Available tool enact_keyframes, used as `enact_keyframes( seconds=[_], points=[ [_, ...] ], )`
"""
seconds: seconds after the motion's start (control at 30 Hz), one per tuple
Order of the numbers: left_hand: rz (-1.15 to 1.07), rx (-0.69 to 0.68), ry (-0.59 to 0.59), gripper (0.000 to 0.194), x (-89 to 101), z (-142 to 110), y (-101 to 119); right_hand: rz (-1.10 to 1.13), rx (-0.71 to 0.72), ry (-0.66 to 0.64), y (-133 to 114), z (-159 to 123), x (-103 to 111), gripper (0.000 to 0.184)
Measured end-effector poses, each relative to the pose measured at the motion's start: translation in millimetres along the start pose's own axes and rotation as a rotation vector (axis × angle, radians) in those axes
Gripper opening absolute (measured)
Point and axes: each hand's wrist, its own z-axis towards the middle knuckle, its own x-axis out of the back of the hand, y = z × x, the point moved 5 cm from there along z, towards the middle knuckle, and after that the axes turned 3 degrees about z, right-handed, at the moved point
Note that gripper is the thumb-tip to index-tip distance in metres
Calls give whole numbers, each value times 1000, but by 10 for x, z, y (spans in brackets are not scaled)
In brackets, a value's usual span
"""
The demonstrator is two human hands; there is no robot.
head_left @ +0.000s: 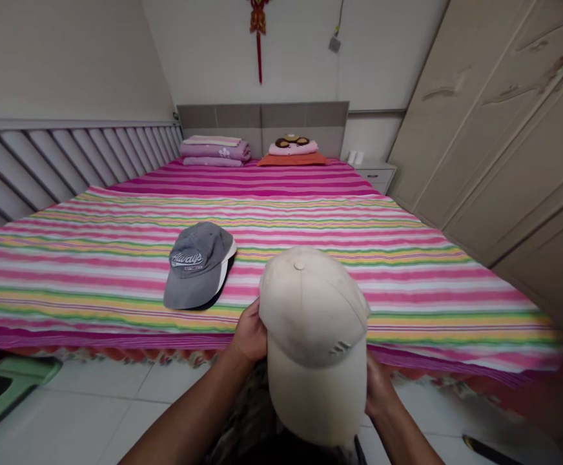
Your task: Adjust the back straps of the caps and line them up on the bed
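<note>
A cream baseball cap (310, 310) is held up in front of me by both hands, its brim pointing down toward my body and a small dark logo on its front. My left hand (252, 332) grips the cap's left edge, with the fingertips hidden behind it. On the opposite edge is my right hand (373, 384), mostly covered by the cap. To the left, a grey baseball cap (197, 261) with white lettering and a white-trimmed brim lies on the striped bedsheet (131, 258).
Folded purple bedding (218, 152) and a pink and orange pile (294, 152) rest by the headboard (305, 116). A rail (78, 152) runs along the left. A wardrobe (494, 129) and nightstand (376, 174) stand right. A green stool (15, 381) is at lower left.
</note>
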Motion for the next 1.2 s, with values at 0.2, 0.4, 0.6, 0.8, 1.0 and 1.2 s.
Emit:
enact_keyframes(
  seconds=[0.2, 0.4, 0.6, 0.8, 1.0, 1.2],
  points=[
    [-36, -65, 13, 31, 65, 130, -19, 218, 106, -72, 119, -292, 151, 40],
    [-44, -82, -13, 34, 182, 233, -84, 221, 144, -99, 274, -302, 8, 59],
    [-29, -129, 49, 38, 133, 271, -103, 262, 190, -27, 39, -228, 160, 56],
    [98, 48, 155, 32, 533, 89, -263, 233, 302, 136, -583, 30, 616, 42],
    [208, 180, 196, 28, 1030, -308, -418, 171, 355, 202, -1191, 478, 863, 32],
    [112, 149, 243, 27, 1180, -388, -406, 163, 445, 257, -1782, 798, 933, 35]
  ],
)
